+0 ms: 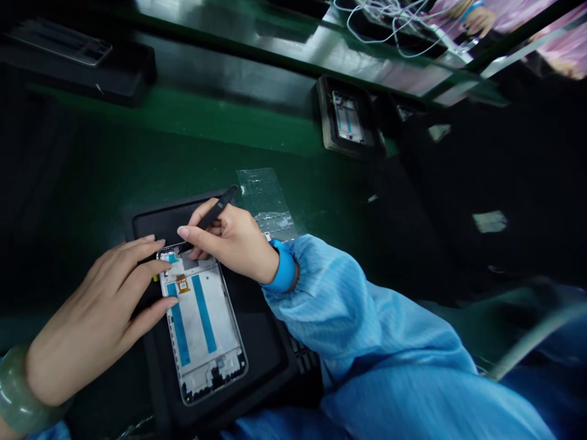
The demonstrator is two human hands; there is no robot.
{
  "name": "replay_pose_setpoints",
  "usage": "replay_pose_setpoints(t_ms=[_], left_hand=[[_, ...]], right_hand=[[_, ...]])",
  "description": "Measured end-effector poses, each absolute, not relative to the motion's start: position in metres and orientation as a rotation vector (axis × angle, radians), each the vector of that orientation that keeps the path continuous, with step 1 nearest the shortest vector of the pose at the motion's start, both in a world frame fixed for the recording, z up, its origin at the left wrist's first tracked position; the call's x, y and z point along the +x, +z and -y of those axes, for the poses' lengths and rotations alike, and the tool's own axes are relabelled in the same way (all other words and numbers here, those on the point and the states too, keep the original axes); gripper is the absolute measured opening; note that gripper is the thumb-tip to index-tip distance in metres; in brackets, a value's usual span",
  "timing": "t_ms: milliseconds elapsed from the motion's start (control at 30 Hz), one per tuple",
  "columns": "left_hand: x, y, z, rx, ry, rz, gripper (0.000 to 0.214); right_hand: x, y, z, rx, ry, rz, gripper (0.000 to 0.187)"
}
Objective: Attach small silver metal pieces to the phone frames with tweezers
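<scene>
A white-backed phone frame (204,324) with blue adhesive strips and a small gold-coloured flex part lies on a black work mat (151,223). My left hand (96,311) rests its fingertips on the frame's upper left corner, holding no tool. My right hand (232,241) grips slim black tweezers (215,211), and their tip sits at the frame's top end. The tip itself is hidden behind my fingers. A jade bangle (13,391) circles my left wrist, and a blue sleeve (367,324) covers my right arm.
A clear plastic sheet (268,205) lies beyond the mat on the green workbench (183,131). Another phone frame sits in a black tray (346,116) farther back. At the top right, white cables (389,18) lie near a co-worker's hand (479,21).
</scene>
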State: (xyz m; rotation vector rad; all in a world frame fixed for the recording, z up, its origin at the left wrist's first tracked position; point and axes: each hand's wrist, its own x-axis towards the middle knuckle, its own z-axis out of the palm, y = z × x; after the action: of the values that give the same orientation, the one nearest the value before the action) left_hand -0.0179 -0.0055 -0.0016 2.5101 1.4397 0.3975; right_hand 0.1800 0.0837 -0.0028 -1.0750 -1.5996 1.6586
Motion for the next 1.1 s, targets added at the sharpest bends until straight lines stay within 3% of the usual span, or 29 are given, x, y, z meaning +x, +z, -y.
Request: replay_pose_setpoints(t_ms=[1100], left_hand=[[-0.0167, -0.0020, 0.0030, 2.548, 0.398, -1.427, 0.039]], right_hand=[[0.1801, -0.0020, -0.0852, -1.002, 1.506, 1.802, 0.023]])
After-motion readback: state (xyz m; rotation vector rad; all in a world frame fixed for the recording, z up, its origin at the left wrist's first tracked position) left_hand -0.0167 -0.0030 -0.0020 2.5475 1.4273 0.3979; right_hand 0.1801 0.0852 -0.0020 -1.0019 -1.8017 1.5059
